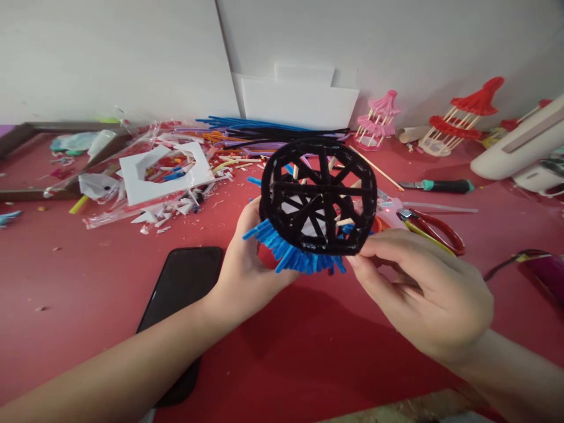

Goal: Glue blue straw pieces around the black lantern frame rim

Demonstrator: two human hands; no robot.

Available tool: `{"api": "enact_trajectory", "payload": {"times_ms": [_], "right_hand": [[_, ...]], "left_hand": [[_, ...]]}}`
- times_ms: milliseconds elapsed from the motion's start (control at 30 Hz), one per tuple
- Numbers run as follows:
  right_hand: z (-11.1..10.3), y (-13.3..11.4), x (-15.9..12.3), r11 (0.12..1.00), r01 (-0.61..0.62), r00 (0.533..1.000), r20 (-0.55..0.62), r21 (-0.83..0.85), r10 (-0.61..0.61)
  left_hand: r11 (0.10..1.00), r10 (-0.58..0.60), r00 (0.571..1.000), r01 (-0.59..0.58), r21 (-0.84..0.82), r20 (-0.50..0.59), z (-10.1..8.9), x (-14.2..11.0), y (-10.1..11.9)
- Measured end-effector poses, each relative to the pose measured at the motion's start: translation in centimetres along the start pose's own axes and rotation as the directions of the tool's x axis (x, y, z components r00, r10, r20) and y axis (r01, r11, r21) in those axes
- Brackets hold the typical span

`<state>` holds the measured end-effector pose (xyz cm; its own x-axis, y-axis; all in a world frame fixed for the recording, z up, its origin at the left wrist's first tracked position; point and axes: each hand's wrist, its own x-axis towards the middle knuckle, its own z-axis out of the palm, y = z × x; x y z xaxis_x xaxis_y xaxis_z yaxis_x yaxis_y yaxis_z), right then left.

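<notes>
Held up above the red table is a pipe-cleaner model (pixel 326 189), with a black spoked ring facing me. Behind that ring, a second set of black spokes and a few pale sticks show through the gaps. A fringe of short blue pipe-cleaner pieces (pixel 304 258) sticks out below it. My left hand (pixel 247 264) is closed around the model from the left and below, its fingers mostly hidden behind the fringe. At the ring's lower right edge, the thumb and forefinger of my right hand (pixel 423 288) pinch the black rim.
A black phone (pixel 185 282) lies by my left forearm. Scraps surround a cut white foam frame (pixel 132 179) at the back left. Rightward are a craft knife (pixel 445 186), red-handled pliers (pixel 440 226), a pink glue gun (pixel 390 207), and pink (pixel 383 106) and red (pixel 473 103) models.
</notes>
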<state>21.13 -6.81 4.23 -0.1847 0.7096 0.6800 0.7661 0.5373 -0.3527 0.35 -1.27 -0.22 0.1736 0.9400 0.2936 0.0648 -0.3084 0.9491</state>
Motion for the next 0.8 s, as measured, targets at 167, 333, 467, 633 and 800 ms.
{"api": "enact_trajectory", "payload": {"times_ms": [167,333,467,633,800], "right_hand": [[-0.2,0.4,0.0,0.995,0.095,0.994,0.054,-0.002,-0.095],[-0.8,1.7,-0.2,0.968,0.249,0.968,0.011,0.032,-0.249],[-0.5,2.4,-0.8,0.984,0.171,0.984,-0.033,-0.055,-0.173],[0.1,2.1,-1.1,1.0,0.01,0.997,-0.079,0.007,-0.01],[-0.1,1.9,-0.4,0.996,0.073,0.994,-0.075,-0.057,-0.077]], "left_hand": [[0.998,-0.044,0.999,0.043,-0.039,-0.021,0.0,0.1,0.4],[0.971,-0.174,0.983,0.181,-0.159,0.056,0.2,0.3,1.4],[0.957,-0.185,0.978,0.201,-0.209,0.097,0.4,0.6,1.8],[0.947,-0.202,0.971,0.228,-0.227,0.131,0.3,0.6,1.8],[0.947,-0.166,0.974,0.2,-0.251,0.151,0.6,0.7,2.2]]}}
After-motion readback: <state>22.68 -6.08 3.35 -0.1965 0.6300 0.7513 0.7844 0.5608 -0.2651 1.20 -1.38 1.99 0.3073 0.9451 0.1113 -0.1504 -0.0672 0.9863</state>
